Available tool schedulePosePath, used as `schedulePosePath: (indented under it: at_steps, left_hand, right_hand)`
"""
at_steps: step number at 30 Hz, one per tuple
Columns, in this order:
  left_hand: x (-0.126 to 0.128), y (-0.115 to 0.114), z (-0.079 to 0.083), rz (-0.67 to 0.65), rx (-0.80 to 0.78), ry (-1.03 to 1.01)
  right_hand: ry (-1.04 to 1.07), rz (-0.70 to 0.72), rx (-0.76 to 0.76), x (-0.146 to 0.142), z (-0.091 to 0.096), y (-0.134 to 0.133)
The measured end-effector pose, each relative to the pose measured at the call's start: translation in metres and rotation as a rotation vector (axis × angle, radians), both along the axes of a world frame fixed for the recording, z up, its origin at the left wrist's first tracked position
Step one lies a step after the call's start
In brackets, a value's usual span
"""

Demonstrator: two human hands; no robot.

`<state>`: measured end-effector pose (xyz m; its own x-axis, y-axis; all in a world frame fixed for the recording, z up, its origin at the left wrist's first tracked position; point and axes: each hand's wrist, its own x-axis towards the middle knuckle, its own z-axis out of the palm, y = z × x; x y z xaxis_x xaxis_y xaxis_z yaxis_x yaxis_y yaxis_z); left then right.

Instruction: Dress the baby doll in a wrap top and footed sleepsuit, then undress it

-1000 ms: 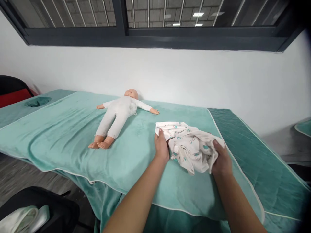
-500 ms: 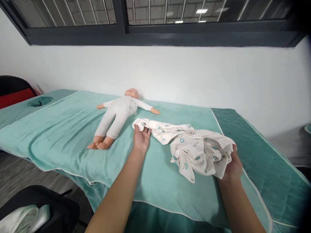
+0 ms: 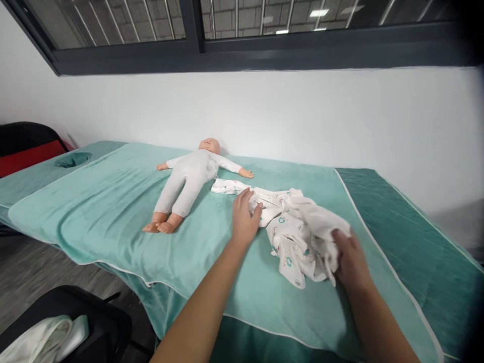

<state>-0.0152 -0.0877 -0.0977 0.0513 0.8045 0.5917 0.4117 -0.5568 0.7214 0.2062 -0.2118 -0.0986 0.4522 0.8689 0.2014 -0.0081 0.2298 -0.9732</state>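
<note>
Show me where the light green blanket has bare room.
Bare: the light green blanket left of the baby doll, and between its feet and the person's left forearm. Crowded: right of centre, where left hand and right hand touch the printed garment.

Extends both bare forearms point(image 3: 206, 302) forward and slightly converging, with left hand point(image 3: 245, 218) farther out, fingers forward and thumb parted from them, and right hand point(image 3: 351, 258) well apart, nearer, fingers bent inward in a grip, exact finger pose blurred.
</note>
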Motion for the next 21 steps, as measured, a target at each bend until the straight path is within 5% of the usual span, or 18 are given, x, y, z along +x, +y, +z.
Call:
schedulePosePath:
  at_steps: [4,8,21]
  left_hand:
    - [0.003,-0.005,0.004,-0.057,0.068,0.256]
    - [0.007,-0.008,0.005,-0.07,0.079,0.375]
    - [0.007,0.004,-0.004,0.031,0.011,0.35]
  right_hand:
    - [-0.729,0.238,-0.006,-0.019,-0.007,-0.002]
    - [-1.188,0.185,0.013,-0.034,-0.011,-0.005]
    - [-1.242,0.0,-0.028,-0.055,-0.016,-0.021]
